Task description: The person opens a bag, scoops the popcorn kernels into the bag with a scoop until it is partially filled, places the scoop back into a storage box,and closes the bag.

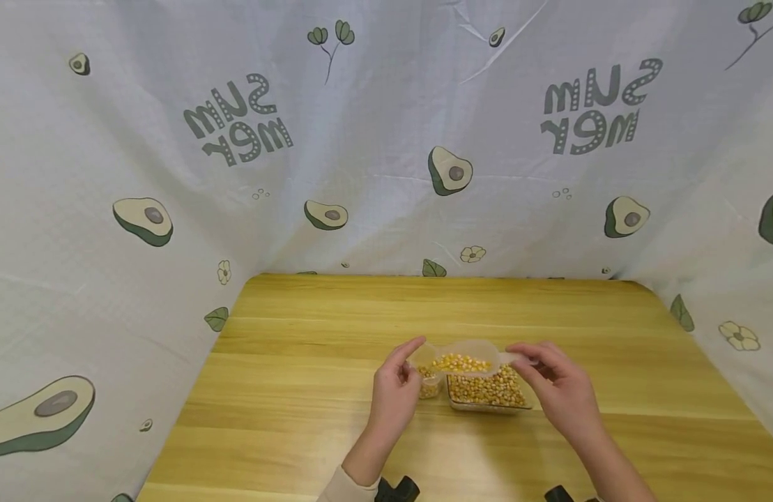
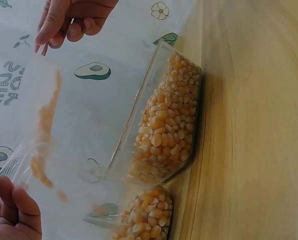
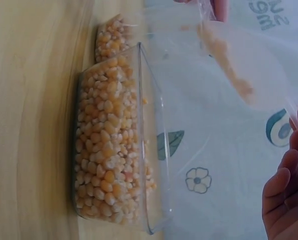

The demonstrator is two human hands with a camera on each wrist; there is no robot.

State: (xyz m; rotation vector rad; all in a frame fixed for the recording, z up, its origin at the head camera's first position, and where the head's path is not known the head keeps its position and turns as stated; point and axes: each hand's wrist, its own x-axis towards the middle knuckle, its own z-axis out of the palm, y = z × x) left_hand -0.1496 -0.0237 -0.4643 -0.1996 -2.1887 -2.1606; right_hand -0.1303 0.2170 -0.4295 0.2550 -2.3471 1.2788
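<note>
My right hand (image 1: 564, 387) grips the handle of a translucent white scoop (image 1: 477, 347) that bears yellow corn kernels (image 1: 463, 363). The scoop's front end is at the mouth of a clear container, seemingly a thin plastic bag (image 1: 430, 389), with corn in its bottom. Blurred kernels (image 2: 40, 172) tumble from the scoop toward it in the left wrist view. Near the mouth, my left hand (image 1: 395, 387) pinches the clear plastic; creases show by its fingers (image 2: 26, 205). Just right of the bag, below the scoop, a clear rectangular box (image 1: 486, 407) holds many kernels.
Everything stands on a wood-grain table (image 1: 286, 390). A pale curtain (image 1: 386, 139) printed with avocados, leaves and letters hangs behind and at both sides. Black wrist mounts (image 1: 399, 489) show at the bottom edge of the head view.
</note>
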